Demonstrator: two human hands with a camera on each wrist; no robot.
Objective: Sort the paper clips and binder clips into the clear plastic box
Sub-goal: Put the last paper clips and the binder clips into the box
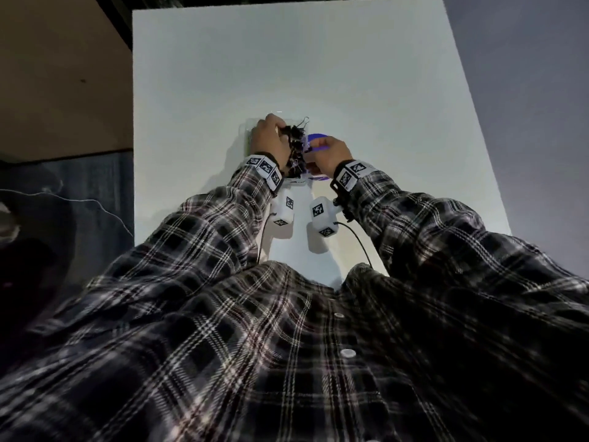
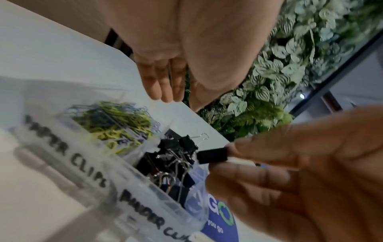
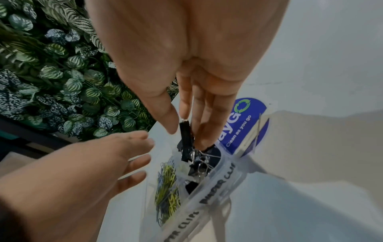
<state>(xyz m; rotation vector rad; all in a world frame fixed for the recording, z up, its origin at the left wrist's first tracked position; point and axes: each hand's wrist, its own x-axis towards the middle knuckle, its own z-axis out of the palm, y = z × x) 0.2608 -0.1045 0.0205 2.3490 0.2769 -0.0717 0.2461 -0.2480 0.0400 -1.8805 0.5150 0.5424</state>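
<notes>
A clear plastic box (image 2: pixel 68 157) lies on the white table, its two compartments labelled "PAPER CLIPS" and "BINDER CLIPS". Yellow and blue paper clips (image 2: pixel 116 122) fill one compartment. A heap of black binder clips (image 2: pixel 174 165) fills the other and rises above the rim. My right hand (image 3: pixel 182 129) pinches one black binder clip (image 2: pixel 213 155) between thumb and fingers, just over that heap. My left hand (image 2: pixel 165 93) hovers above the paper-clip side with straight fingers, holding nothing. In the head view both hands (image 1: pixel 269 138) (image 1: pixel 325 148) meet over the box (image 1: pixel 246 138).
A round blue "Clean as you go" sticker (image 3: pixel 244 124) lies flat on the table beside the box's binder-clip end. The white table (image 1: pixel 287 59) stretches far beyond the hands. A wall of green leaves (image 3: pixel 51 73) stands past the table's far edge.
</notes>
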